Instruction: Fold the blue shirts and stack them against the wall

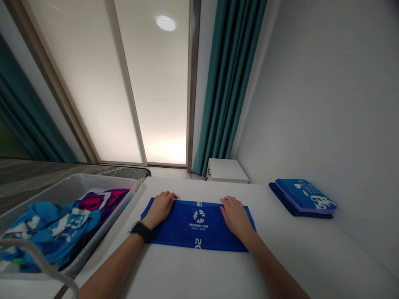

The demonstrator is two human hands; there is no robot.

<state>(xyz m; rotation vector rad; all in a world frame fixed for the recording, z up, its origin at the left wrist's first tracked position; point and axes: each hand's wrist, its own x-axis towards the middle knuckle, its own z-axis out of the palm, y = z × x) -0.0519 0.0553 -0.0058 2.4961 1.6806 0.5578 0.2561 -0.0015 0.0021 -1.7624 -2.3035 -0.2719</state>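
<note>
On the white table (187, 274), left hand (160, 209) and right hand (236, 216) rest with fingers loosely open, gripping nothing visibly, atop blue fabric (198, 224), likely light, limp, slick, best held by corners (247, 211).

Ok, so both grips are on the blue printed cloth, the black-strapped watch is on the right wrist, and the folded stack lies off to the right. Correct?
One slip: the head view shows the black-strapped watch on the left wrist. The rest holds: left grip and right grip are on the blue printed cloth, with the folded stack off to the right.
</note>
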